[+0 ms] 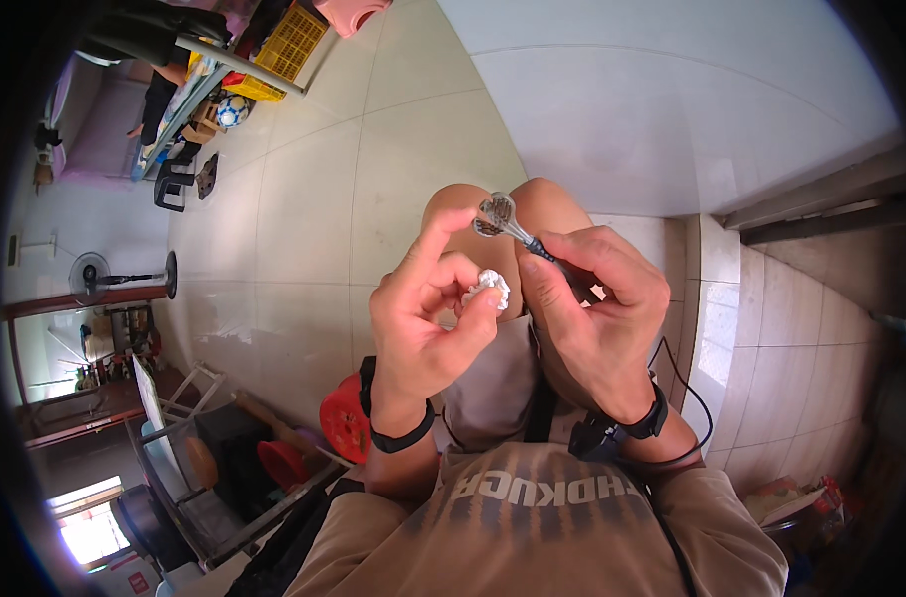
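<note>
My left hand (428,308) is raised above my lap, its thumb and curled fingers closed on a crumpled white wad (490,287) that looks like tissue. Its index finger stretches up to the edge of a small round-headed tool (497,215). The tool has a shiny, partly see-through head and neck and a dark, ribbed handle. My right hand (604,303) pinches that handle between thumb and fingers, the head tilted up and to the left. The tool's exact kind is unclear. Both hands are over my bare knees and beige shorts (488,388).
A red plastic stool (346,418) is close by my left elbow. A fan (125,277), a blue-and-white ball (233,110) and a yellow crate (292,50) are farther left on the tiled floor (309,214). A white wall (672,109) rises ahead. A black cable (707,418) loops near my right wrist.
</note>
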`<state>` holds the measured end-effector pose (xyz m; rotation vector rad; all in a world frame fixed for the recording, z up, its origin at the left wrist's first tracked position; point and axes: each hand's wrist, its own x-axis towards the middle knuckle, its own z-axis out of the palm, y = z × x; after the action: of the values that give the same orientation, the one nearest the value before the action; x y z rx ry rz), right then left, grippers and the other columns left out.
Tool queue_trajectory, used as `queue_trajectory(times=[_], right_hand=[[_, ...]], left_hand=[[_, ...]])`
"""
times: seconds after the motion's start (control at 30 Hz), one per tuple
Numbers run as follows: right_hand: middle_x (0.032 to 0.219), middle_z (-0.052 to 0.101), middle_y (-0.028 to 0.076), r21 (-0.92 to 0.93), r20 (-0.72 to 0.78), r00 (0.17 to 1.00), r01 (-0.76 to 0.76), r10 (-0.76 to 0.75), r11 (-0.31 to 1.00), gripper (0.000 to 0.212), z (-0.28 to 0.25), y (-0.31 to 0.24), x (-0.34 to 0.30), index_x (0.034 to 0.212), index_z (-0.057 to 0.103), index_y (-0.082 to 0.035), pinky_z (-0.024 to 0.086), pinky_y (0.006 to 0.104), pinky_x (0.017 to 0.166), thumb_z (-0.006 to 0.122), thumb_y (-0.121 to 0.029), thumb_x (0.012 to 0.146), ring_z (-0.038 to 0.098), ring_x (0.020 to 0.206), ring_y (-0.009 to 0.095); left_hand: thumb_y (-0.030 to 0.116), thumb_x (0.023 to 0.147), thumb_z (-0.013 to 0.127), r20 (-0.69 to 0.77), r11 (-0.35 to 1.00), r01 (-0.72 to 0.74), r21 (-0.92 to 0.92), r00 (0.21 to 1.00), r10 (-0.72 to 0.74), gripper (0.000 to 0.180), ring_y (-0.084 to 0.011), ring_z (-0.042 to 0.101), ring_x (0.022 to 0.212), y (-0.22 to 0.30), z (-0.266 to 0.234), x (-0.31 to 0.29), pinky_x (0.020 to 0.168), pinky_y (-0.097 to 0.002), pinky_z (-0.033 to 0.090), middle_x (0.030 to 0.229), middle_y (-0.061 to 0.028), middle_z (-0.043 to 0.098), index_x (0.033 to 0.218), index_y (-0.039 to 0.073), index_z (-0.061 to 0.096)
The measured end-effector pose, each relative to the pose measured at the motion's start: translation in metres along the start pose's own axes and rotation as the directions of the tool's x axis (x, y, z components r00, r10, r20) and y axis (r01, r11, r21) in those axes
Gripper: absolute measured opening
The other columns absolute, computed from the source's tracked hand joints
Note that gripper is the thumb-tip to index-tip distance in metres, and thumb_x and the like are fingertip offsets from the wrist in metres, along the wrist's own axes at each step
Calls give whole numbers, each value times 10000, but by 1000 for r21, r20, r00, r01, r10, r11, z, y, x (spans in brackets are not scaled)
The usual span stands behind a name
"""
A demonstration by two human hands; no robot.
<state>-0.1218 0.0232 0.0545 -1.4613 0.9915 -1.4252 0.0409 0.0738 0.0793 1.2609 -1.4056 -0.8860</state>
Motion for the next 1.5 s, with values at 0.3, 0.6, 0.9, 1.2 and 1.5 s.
queue_trajectory(times=[0.3, 0.6, 0.9, 1.2, 1.5], right_hand=[[765, 696, 63, -16, 20, 1000, -21, 22, 1000, 148, -4, 2, 2, 920, 748, 23, 441, 232, 523, 791, 7, 780, 594, 608, 110], [771, 695, 57, 41, 54, 995, -91, 89, 995, 143, -4, 0, -1, 930, 751, 25, 427, 217, 522, 789, 4, 794, 572, 602, 75], [763, 696, 56, 45, 44, 994, -101, 99, 994, 150, -5, -1, -2, 926, 753, 24, 430, 219, 522, 798, -4, 785, 577, 596, 80], [749, 695, 58, 29, 25, 997, -67, 66, 997, 159, -7, -4, -1, 919, 754, 24, 438, 225, 522, 801, 0, 769, 586, 600, 87], [746, 689, 57, 33, 38, 995, -90, 88, 995, 156, -7, -3, -1, 919, 750, 22, 431, 227, 522, 801, -18, 777, 575, 594, 89]], left_hand=[[-48, 879, 653, 18, 975, 132, -177, 991, -131, 612, -54, 582, 701, 6, -1, 5, 610, -190, 425, 775, -38, 643, 1435, -73, 398], [-52, 880, 646, 42, 955, 140, -261, 990, -133, 523, -69, 591, 702, 8, 4, 9, 608, -198, 428, 767, -45, 636, 1319, -26, 362], [-48, 882, 654, 47, 948, 147, -282, 989, -139, 530, -54, 558, 668, 4, 7, 11, 578, -196, 405, 760, -31, 623, 1315, 15, 354], [-66, 875, 642, 78, 995, 46, -92, 996, -38, 500, -27, 540, 641, 1, 7, 12, 557, -181, 396, 742, 14, 593, 1305, 25, 404], [-68, 877, 643, 116, 994, 37, -103, 993, -25, 514, -32, 541, 637, -2, 6, 13, 555, -189, 396, 740, 2, 591, 1319, 26, 398]])
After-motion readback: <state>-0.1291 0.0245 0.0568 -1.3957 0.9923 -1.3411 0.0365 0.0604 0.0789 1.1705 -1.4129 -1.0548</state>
